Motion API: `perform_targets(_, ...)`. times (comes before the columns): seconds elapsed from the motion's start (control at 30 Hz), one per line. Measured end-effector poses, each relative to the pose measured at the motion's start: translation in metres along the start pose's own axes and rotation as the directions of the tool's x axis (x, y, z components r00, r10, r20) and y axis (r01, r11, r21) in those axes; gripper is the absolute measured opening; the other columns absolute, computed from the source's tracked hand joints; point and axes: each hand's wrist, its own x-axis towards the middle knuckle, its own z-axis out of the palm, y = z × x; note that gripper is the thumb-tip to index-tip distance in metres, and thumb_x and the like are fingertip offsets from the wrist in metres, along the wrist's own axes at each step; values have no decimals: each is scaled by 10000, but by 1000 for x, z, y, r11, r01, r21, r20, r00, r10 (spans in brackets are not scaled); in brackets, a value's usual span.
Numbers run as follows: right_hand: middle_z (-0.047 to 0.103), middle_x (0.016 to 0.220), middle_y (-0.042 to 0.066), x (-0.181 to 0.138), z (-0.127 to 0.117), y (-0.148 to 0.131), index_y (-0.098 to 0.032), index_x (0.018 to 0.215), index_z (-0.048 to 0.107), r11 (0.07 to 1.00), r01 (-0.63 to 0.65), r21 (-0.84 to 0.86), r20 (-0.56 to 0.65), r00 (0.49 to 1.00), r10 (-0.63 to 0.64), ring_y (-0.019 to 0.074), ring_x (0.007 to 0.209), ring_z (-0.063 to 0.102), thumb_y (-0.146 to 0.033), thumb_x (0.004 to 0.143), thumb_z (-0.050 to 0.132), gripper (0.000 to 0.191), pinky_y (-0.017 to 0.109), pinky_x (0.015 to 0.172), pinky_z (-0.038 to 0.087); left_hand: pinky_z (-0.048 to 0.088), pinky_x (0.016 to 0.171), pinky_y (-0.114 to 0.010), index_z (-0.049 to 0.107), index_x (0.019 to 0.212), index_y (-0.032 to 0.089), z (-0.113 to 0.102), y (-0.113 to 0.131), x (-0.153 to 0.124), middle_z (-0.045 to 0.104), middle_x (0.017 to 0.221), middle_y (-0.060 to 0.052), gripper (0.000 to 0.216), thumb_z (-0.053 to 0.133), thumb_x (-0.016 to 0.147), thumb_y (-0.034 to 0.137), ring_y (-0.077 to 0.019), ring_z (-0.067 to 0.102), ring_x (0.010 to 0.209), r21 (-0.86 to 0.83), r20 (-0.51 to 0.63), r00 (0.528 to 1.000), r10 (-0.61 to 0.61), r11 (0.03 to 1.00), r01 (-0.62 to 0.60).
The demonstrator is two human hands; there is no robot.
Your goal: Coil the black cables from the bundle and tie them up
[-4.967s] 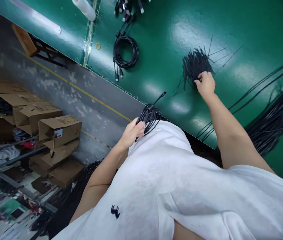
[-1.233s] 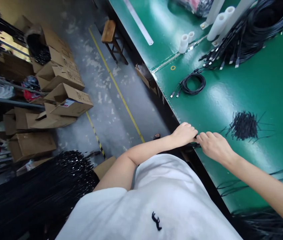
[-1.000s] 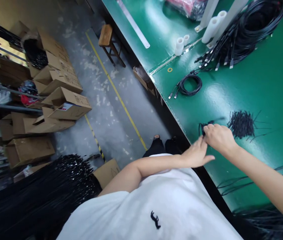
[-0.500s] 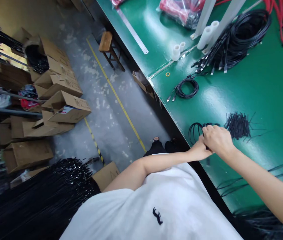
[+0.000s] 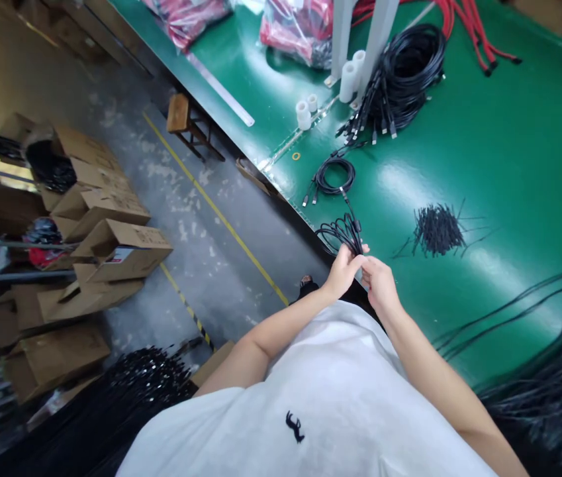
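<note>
My left hand [image 5: 341,271] and my right hand [image 5: 378,285] meet at the near edge of the green table [image 5: 459,152]. Both pinch a coiled black cable [image 5: 343,232] that fans out above my fingers, one plug sticking up from the coil. A pile of short black ties [image 5: 437,228] lies on the table to the right of my hands. Another coiled black cable [image 5: 334,175] lies flat on the table just beyond the one I hold.
A big bundle of black cables [image 5: 404,73] lies farther back by white posts [image 5: 350,73]. Red cables and bags [image 5: 300,26] sit at the far end. Long black cables [image 5: 533,371] trail at right. Cardboard boxes [image 5: 112,238] and a stool [image 5: 186,122] stand on the floor at left.
Five seconds ago my right hand was at the tie pile while my left held the coil. Since then both hands have come together on the coil and shifted left along the table edge.
</note>
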Motion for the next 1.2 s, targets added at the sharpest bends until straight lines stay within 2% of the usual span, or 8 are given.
perform_targets(0.2, 144, 463, -119, -30, 2, 4, -230, 575, 360, 935, -292, 201, 330, 919, 216, 35, 410, 93, -438, 563, 774, 463, 205, 355, 105, 476, 833, -263, 599, 989, 190, 4, 17, -25, 583, 802, 24, 390, 776, 783, 469, -92, 568, 763, 3, 76, 994, -81, 997, 81)
perform_targets(0.4, 159, 497, -116, -61, 5, 5, -174, 644, 518, 947, -300, 115, 438, 871, 223, 32, 441, 99, -618, 670, 747, 499, 194, 399, 93, 328, 510, -176, 601, 812, 136, 12, 50, -18, 297, 531, 101, 389, 675, 873, 513, -29, 278, 457, -202, -123, 980, -155, 971, 129)
perform_targets(0.5, 267, 500, -80, -64, -28, 0, -164, 677, 585, 991, -122, -55, 418, 898, 134, 53, 450, 204, -649, 747, 680, 499, 212, 416, 172, 240, 445, -166, 602, 735, 114, 9, 64, -8, 203, 498, 116, 433, 604, 923, 504, -22, 180, 412, -202, -202, 958, -202, 966, 161)
perform_targets(0.57, 430, 582, -32, -57, -55, -5, -168, 758, 628, 989, 95, -110, 179, 981, -75, 79, 508, 336, -618, 816, 632, 454, 230, 472, 298, 226, 432, -160, 600, 707, 109, 4, 71, -4, 187, 491, 118, 447, 581, 941, 490, -20, 158, 403, -212, -198, 951, -238, 958, 195)
perform_targets(0.67, 625, 1009, 55, -35, -81, -8, -206, 1113, 631, 939, 293, -181, -113, 942, -316, 146, 836, 568, -609, 838, 627, 488, 291, 757, 484, 217, 420, -158, 584, 682, 119, -5, 76, 3, 171, 489, 118, 456, 565, 950, 488, -23, 137, 397, -216, -140, 943, -302, 939, 268)
perform_targets(0.87, 595, 1296, 111, 25, -52, -3, -221, 1289, 523, 930, 358, -80, 207, 919, -336, 228, 1162, 590, -695, 826, 608, 667, 401, 1028, 470, 310, 501, -206, 594, 727, 160, -23, 93, 42, 329, 516, 89, 362, 733, 822, 481, -54, 281, 449, 180, 183, 918, -352, 930, 320)
perform_targets(1.0, 623, 1263, 122, 67, -43, -1, -177, 1261, 559, 907, 389, -164, 51, 921, -386, 204, 1124, 596, -476, 835, 701, 539, 368, 1026, 456, 431, 754, -276, 664, 783, 178, -17, 117, 101, 580, 717, 6, 245, 858, 665, 271, -153, 527, 701, 616, 554, 738, -384, 786, -54)
perform_targets(1.2, 677, 1193, 165, 87, -55, 43, -154, 1111, 649, 918, -32, -395, -338, 934, -113, 230, 1061, 635, -229, 856, 615, 268, 399, 1000, 448, 351, 1070, -452, 630, 691, 205, -18, 123, 217, 533, 714, -17, 172, 794, 704, 255, -240, 574, 938, 607, 792, 444, -419, 614, -504)
